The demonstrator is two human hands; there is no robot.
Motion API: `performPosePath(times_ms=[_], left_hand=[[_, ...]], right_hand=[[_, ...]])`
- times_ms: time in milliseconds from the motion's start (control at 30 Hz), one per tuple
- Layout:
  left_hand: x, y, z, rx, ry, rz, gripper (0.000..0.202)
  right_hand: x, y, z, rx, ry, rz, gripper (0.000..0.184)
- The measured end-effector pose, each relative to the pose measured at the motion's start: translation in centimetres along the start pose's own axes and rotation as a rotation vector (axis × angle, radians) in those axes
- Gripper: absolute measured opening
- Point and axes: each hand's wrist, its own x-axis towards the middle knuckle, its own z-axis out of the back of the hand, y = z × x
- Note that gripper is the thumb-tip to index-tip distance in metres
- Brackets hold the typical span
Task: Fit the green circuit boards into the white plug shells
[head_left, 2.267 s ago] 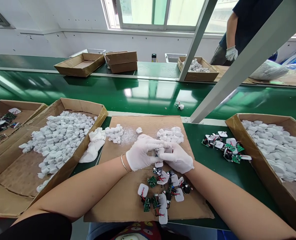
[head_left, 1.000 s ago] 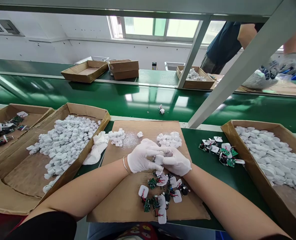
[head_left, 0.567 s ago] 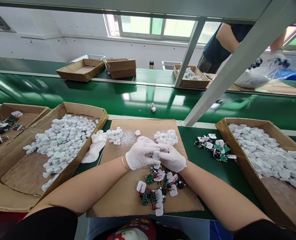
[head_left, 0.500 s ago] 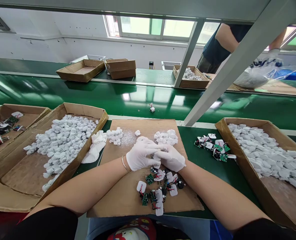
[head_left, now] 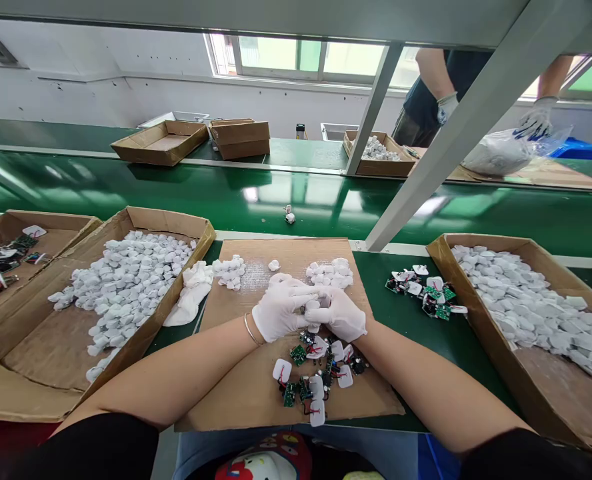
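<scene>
Both gloved hands meet over a cardboard sheet [head_left: 236, 393]. My left hand [head_left: 282, 308] and my right hand [head_left: 340, 313] are closed together around a small white plastic piece [head_left: 313, 307], mostly covered by the fingers. Just below them lies a cluster of green circuit boards [head_left: 290, 393] with white square pads and red and black wires. Beyond the hands, a small heap of white pieces [head_left: 230, 272] sits at left, a second heap of white pieces [head_left: 330, 273] at right, and one single white piece [head_left: 275, 265] between them.
Cardboard boxes of white pieces flank me: a left box [head_left: 206, 233] and a right box [head_left: 439, 250]. More wired boards [head_left: 426, 291] lie beside the right box. A white glove [head_left: 191, 293] rests by the left box. A slanted metal post [head_left: 441, 147] crosses ahead; a gloved co-worker [head_left: 426, 87] stands beyond.
My right hand's fingers have shifted slightly around the white piece, while my left hand stays nearly in place. The small item on the green belt has moved left. The co-worker's hands have moved.
</scene>
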Motion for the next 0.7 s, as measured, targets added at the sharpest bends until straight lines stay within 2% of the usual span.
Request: performPosePath(times_ms=[100,267,400,567,633,700], left_hand=[[-0.01,-0.24,-0.13,0.045,-0.031,0.025,0.033],[-0.38,-0.55,-0.45,0.088,-0.018,0.047,0.036],[-0.60,-0.77,-0.60,0.100,-0.043,0.060,0.037],[-0.38,-0.78,-0.35,0.087,-0.103,0.127,0.019],[-0.36,-0.60,-0.19,0.090,-0.153,0.135,0.021],[-0.43,-0.33,-0.02,0.107,-0.202,0.102,0.033]], right_hand=[[-0.05,0.16,-0.03,-0.022,-0.029,-0.002,0.026],[-0.08,0.47,-0.07,-0.121,0.000,-0.034,0.021],[-0.04,0.35,-0.28,-0.227,-0.050,0.003,0.019],[0.00,-0.02,0.12,0.000,-0.021,-0.029,0.021],[0.01,0.01,0.31,0.067,0.020,-0.045,0.027],[0.00,0.12,0.38,0.082,0.039,-0.040,0.030]])
